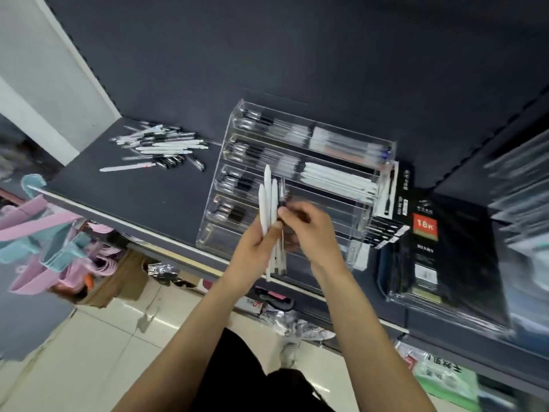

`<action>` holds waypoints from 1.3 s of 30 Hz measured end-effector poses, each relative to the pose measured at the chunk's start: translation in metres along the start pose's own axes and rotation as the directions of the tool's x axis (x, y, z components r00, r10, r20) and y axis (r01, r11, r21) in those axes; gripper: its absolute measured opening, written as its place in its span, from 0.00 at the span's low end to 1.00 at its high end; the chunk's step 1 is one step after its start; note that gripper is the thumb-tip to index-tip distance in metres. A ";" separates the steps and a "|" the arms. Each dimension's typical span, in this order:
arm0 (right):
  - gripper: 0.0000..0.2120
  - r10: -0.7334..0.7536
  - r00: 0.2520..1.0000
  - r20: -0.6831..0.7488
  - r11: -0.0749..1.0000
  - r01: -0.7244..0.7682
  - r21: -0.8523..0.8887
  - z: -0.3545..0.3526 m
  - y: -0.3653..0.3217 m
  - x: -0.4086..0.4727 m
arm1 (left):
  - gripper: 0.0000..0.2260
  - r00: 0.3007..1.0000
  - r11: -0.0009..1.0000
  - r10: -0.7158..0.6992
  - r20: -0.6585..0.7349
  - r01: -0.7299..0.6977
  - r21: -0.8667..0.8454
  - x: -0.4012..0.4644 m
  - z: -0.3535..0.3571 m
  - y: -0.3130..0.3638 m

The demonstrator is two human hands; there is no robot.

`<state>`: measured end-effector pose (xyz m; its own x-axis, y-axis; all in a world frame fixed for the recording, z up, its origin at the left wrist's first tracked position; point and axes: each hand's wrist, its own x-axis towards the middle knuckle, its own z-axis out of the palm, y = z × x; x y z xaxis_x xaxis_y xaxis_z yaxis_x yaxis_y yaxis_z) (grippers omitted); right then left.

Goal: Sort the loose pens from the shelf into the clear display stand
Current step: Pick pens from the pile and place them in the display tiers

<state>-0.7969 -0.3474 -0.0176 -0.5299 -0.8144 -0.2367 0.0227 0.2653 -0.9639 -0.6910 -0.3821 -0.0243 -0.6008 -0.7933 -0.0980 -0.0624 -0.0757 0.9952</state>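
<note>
A single wide-angle camera sits on the person's head and looks forward and steeply down. It faces a dark shelf (142,191) from close by, and the shelf edge runs slanted from the left down to the right, so the whole view is tilted. Both forearms reach up from the bottom edge into the middle of the picture. The clear display stand (300,185) lies near the centre, at arm's reach. Below the shelf edge the tiled floor (98,346) shows. The right margin is blurred.
</note>
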 end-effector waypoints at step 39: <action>0.12 -0.131 0.965 0.225 0.874 0.220 -0.434 0.027 0.001 0.007 | 0.12 0.936 0.576 -0.282 -0.211 -0.010 -0.817 0.024 -0.027 -0.012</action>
<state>-0.7776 -0.3668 -0.0237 -0.3240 -0.9372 -0.1293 -0.4647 0.2767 -0.8411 -0.6832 -0.4166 -0.0387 -0.3764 -0.8485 -0.3719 0.6215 -0.5290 0.5779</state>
